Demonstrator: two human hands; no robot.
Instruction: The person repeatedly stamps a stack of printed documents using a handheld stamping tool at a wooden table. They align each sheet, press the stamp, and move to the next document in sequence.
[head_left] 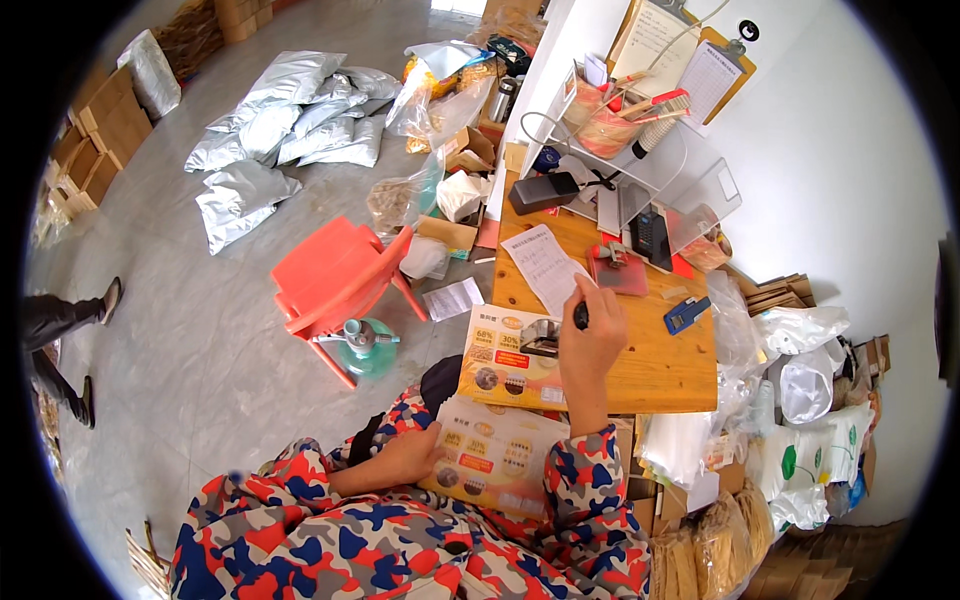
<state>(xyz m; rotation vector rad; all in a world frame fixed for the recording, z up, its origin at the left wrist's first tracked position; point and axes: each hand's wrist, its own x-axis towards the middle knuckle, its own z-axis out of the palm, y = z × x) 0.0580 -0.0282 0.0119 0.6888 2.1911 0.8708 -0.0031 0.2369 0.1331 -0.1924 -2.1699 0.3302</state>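
Observation:
A yellow and white printed package lies flat across my lap. My left hand holds it by its left edge, fingers partly hidden. Over the front of the wooden table, my right hand is closed round a small object with a rounded black end; its kind cannot be made out. Just left of that hand, a metal and black piece rests on more of the same printed packages at the table's left front corner. Whether it joins the held object is unclear. A printed sheet lies beyond.
On the wooden table are a blue device, a red pad and a black box. A red plastic chair stands left. Silver bags lie on the floor. Another person's legs show far left.

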